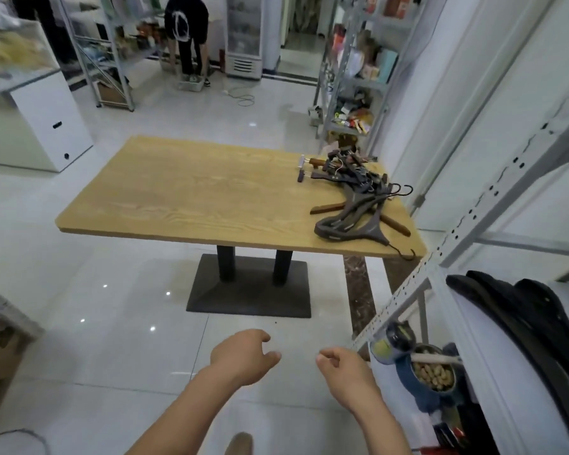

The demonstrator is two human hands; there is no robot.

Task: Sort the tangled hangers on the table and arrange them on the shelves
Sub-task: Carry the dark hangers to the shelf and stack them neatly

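The hangers [352, 195] lie in one tangled heap at the right end of the light wooden tabletop [194, 198], one hook poking over its near edge. Brown wooden ones with metal clips are knotted among dark grey and black ones. The shelves [506, 178], white perforated metal, stand just beside that end.

Both bare forearms reach forward, left hand [243, 356] and right hand [345, 372] close together, fingers loosely curled, holding nothing.

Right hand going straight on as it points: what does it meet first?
Probably the table's near edge, though depth is unclear; only floor shows between it and the right hand. The hanger pile lies right of that line.
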